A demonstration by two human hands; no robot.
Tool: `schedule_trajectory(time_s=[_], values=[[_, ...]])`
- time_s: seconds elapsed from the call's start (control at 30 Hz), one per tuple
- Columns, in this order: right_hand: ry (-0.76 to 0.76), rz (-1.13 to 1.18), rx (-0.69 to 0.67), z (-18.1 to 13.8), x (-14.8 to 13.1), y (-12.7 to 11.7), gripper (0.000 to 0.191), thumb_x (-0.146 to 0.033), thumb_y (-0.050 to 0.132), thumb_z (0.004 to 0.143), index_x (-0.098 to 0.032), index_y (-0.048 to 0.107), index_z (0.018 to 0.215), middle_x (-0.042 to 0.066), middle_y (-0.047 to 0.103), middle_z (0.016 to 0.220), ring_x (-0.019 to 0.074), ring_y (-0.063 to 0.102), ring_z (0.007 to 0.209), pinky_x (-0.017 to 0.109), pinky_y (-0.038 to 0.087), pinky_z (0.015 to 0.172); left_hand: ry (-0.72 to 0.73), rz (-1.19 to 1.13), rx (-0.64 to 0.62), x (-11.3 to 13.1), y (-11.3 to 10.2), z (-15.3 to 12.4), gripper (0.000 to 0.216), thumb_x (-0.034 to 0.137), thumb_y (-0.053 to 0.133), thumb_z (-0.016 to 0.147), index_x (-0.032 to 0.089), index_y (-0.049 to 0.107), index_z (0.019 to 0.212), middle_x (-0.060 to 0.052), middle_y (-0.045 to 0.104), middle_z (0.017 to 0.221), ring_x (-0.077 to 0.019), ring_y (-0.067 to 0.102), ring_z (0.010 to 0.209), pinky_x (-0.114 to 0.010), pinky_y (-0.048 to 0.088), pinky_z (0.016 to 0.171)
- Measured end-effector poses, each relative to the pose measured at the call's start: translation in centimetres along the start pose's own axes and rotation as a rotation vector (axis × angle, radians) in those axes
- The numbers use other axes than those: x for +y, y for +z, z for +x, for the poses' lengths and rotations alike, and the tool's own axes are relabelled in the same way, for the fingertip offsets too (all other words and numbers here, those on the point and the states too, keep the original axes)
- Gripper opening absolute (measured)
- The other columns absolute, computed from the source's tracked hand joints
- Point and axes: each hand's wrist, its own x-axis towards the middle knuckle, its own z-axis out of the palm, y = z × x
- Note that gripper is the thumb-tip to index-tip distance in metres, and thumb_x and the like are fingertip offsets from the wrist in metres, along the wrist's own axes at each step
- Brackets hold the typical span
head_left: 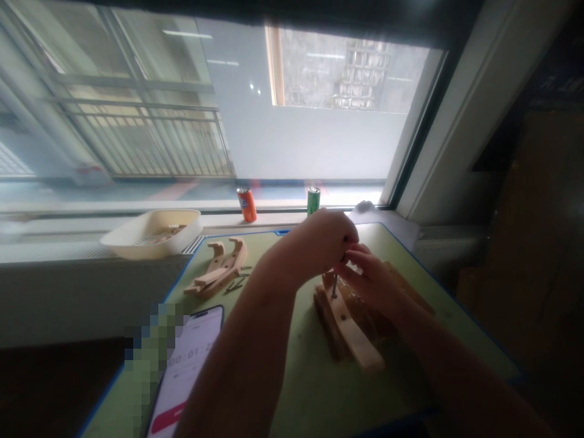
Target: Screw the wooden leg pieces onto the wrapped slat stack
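A screwdriver [335, 286] stands nearly upright, its thin metal shaft meeting a hole in a pale wooden piece [360, 344]. Its handle is mostly hidden by my fingers. My left hand [326, 237] is bent over the top, closed around the handle. From the right, my right hand [371, 277] reaches in with its fingertips pressed together at the lower end of the handle. Under the pale piece lies darker wood. Brownish, shiny clear plastic wrapping [378, 319] is beside it, partly hidden by my right forearm.
Curved wooden parts [223, 267] and several screws [236, 283] lie at the green board's [301, 377] back left. A phone [189, 368] with a timer lies nearer me. An orange can [247, 205], a green can [313, 201] and a cream basket [137, 246] stand by the window.
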Motion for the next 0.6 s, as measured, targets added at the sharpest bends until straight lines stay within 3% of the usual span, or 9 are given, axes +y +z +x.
schedule_trajectory(time_s=[0.1,0.17,0.27,0.37,0.43,0.6], values=[[0.028,-0.002,-0.023,0.0,0.0,-0.2,0.015,-0.032,0.058,0.080,-0.026,0.065,0.092,0.003,0.060,0.096,0.0204,0.053,0.094,0.037,0.043,0.081,0.059,-0.110,-0.025,-0.3,0.1,-0.3,0.021,0.017,0.048,0.080,0.020,0.066,0.091,0.000,0.066,0.079,-0.0083,0.057,0.066,-0.022,0.044,0.067],[0.040,-0.001,-0.030,0.0,0.0,-0.3,0.015,-0.033,0.059,0.080,-0.027,0.065,0.091,0.003,0.061,0.093,0.0201,0.054,0.091,0.037,0.043,0.081,0.017,-0.120,0.018,-0.2,0.1,-0.5,0.019,0.024,0.050,0.079,0.020,0.064,0.092,0.000,0.065,0.082,-0.0086,0.056,0.065,-0.021,0.043,0.064],[0.038,-0.038,-0.002,-0.1,0.1,-0.2,0.013,-0.035,0.061,0.077,-0.027,0.066,0.086,0.002,0.061,0.092,0.0201,0.053,0.089,0.036,0.044,0.077,-0.200,-0.003,0.182,0.4,-0.1,-0.7,0.031,0.044,0.054,0.075,0.016,0.064,0.081,-0.002,0.063,0.074,-0.0109,0.053,0.061,-0.023,0.042,0.058],[-0.010,-0.068,0.014,-0.2,0.0,-0.2,0.012,-0.034,0.062,0.076,-0.027,0.067,0.085,0.003,0.060,0.096,0.0200,0.051,0.091,0.036,0.043,0.078,-0.377,0.169,0.281,1.1,-0.3,-0.8,0.036,0.050,0.055,0.071,0.015,0.063,0.068,-0.002,0.056,0.060,-0.0114,0.048,0.054,-0.024,0.039,0.055],[-0.043,-0.104,0.008,-0.2,-0.3,-0.2,0.014,-0.034,0.062,0.077,-0.027,0.067,0.088,0.003,0.060,0.095,0.0203,0.050,0.093,0.037,0.043,0.080,-0.376,0.236,0.264,1.5,-0.4,-0.9,0.033,0.047,0.054,0.073,0.015,0.062,0.066,-0.001,0.053,0.056,-0.0104,0.045,0.051,-0.024,0.037,0.053],[-0.096,-0.201,-0.015,-0.2,-0.7,-0.2,0.020,-0.037,0.061,0.077,-0.026,0.066,0.094,0.004,0.060,0.087,0.0213,0.049,0.090,0.036,0.041,0.078,-0.206,0.315,0.210,2.1,-0.6,-1.7,0.032,0.034,0.049,0.081,0.013,0.057,0.058,0.000,0.048,0.051,-0.0073,0.039,0.046,-0.021,0.028,0.047]])
